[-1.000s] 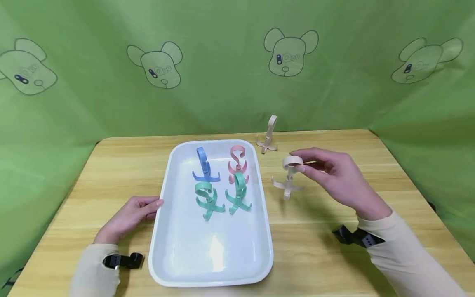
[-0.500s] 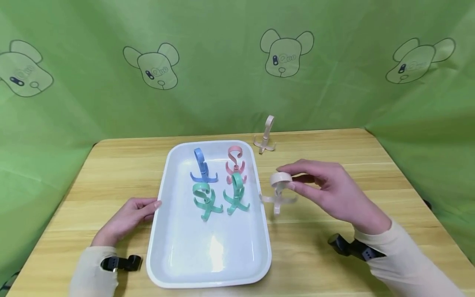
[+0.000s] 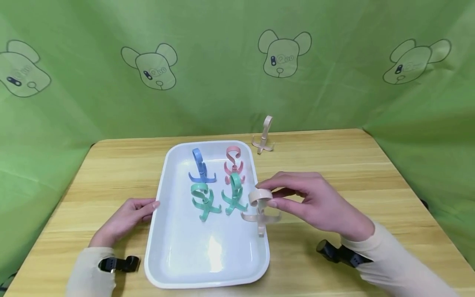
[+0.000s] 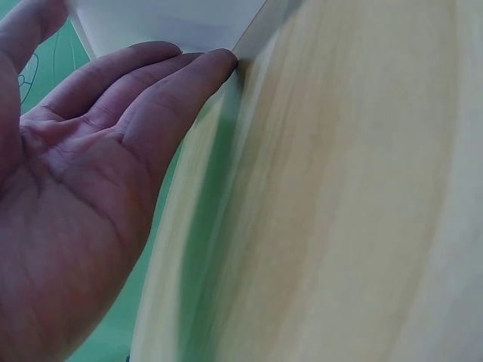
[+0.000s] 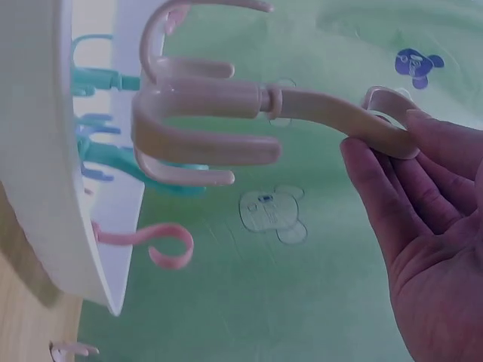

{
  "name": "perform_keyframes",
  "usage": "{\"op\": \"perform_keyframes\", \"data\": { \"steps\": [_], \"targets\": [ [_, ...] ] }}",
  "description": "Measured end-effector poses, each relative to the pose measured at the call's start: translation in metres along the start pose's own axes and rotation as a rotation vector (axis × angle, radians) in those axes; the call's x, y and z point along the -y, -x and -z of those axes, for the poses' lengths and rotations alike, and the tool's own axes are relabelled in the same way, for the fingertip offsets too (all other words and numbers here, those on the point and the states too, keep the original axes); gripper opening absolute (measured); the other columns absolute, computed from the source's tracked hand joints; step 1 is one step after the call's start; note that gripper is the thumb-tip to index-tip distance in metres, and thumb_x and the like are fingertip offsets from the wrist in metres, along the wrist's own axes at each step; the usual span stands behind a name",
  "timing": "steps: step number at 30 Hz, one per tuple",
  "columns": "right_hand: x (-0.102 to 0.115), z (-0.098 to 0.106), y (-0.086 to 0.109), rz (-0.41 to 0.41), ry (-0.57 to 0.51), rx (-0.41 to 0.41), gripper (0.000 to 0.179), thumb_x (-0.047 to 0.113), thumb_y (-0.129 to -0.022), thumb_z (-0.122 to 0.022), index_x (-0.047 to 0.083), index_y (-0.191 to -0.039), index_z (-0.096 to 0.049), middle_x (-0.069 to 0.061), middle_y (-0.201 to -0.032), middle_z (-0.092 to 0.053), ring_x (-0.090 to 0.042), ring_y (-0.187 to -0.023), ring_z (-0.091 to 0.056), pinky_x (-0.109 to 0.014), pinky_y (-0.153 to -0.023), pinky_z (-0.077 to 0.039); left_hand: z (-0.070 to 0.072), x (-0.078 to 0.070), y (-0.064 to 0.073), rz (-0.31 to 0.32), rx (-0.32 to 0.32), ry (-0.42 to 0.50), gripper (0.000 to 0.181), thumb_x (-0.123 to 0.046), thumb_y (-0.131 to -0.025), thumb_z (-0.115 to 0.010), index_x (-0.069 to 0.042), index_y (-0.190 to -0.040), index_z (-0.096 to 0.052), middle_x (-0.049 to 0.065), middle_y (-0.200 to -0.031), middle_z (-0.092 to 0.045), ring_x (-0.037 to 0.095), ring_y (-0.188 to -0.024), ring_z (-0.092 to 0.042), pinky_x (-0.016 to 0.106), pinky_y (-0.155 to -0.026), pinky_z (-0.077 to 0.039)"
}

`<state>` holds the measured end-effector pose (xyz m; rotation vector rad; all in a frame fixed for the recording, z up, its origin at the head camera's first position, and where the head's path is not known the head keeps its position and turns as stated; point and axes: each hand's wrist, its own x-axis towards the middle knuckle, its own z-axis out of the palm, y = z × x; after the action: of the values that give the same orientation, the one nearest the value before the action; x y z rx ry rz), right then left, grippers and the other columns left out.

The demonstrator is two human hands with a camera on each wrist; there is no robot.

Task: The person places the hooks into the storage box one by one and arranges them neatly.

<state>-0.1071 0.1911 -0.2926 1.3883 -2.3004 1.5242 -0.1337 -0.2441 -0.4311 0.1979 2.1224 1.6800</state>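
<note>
My right hand [image 3: 315, 202] pinches the curled top of a beige multi-prong hanging hook [image 3: 261, 218] between thumb and fingers. The hook hangs prongs down above the right rim of the white tray [image 3: 208, 264]. In the right wrist view, this beige hook [image 5: 204, 98] shows its prongs beside the tray wall. My left hand [image 3: 124, 218] holds the tray's left rim, thumb over the edge and fingers along the outer wall. Inside the tray stand a blue hook [image 3: 201, 169], a pink hook [image 3: 233, 165] and two green hooks [image 3: 205, 202], grouped toward the back half.
A second beige hook [image 3: 263, 138] stands on the wooden table [image 3: 323, 152] near its back edge, just right of the tray. Green cloth [image 3: 222, 103] with printed bear heads surrounds the table's back and sides. The tray's front half shows bare white floor.
My right hand has carried the beige hook left and toward the front, from the table to over the tray's right rim. The left hand keeps its place on the tray.
</note>
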Motion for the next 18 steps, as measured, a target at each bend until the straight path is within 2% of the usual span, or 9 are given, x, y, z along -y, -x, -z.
{"op": "perform_keyframes", "data": {
  "steps": [9,18],
  "targets": [
    [-0.003,-0.019,-0.016,-0.022,-0.050,0.095,0.031,-0.005,-0.089,-0.068,0.005,-0.119,-0.068,-0.002,-0.107,-0.069,-0.017,-0.091,-0.065,-0.032,-0.076,-0.059,0.000,0.000,0.000,-0.003,0.000,0.006,0.050,-0.025,-0.104,-0.052,0.016,-0.131,-0.049,0.029,-0.130,-0.056,0.024,-0.111,-0.064,0.030,-0.092,-0.052],
    [-0.010,-0.042,-0.030,-0.121,-0.115,0.169,0.021,0.008,-0.093,-0.069,0.010,-0.114,-0.070,0.005,-0.103,-0.067,-0.014,-0.088,-0.064,-0.030,-0.075,-0.058,0.000,0.000,0.000,-0.005,0.009,0.020,0.049,-0.025,-0.104,-0.052,0.015,-0.131,-0.050,0.028,-0.130,-0.057,0.022,-0.111,-0.064,0.031,-0.092,-0.051]
  ]
}}
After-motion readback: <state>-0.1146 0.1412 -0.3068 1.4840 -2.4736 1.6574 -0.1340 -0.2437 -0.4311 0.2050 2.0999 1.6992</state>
